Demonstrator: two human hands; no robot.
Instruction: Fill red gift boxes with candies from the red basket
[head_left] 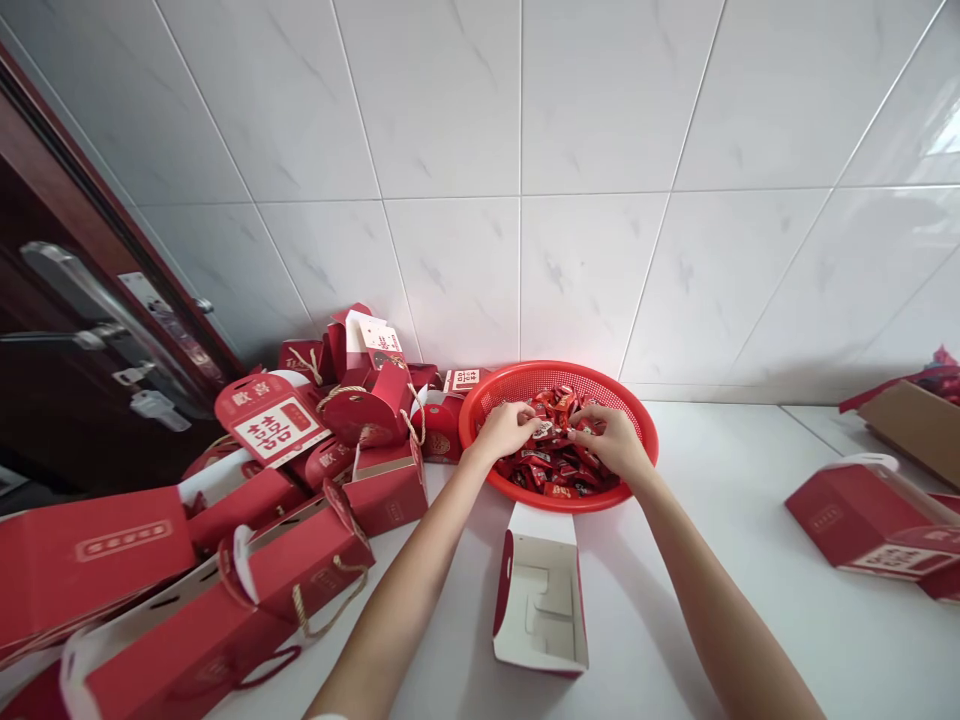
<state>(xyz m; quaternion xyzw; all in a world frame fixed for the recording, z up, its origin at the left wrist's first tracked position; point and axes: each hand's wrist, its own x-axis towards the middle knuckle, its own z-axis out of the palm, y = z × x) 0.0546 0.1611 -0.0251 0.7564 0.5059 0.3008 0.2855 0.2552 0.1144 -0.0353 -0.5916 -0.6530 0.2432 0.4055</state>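
Both hands reach into a red plastic basket [556, 371] heaped with small red wrapped candies [551, 470]. On the basket's left side, my left hand [510, 430] has its fingers closed around a wrapped candy with a whitish print. Opposite it, my right hand [613, 440] pinches at the pile with thumb and fingers together; its candy is mostly hidden by the fingertips. Between my forearms, just in front of the basket, stands an open red gift box [540, 600] with a pale interior, and no candy shows inside it.
Several red gift boxes with rope handles [390, 490] crowd the left side. More red boxes [862, 515] lie at the right, near a brown cardboard box [911, 430]. A tiled wall [585, 280] rises behind the white surface; a dark door [82, 300] stands far left.
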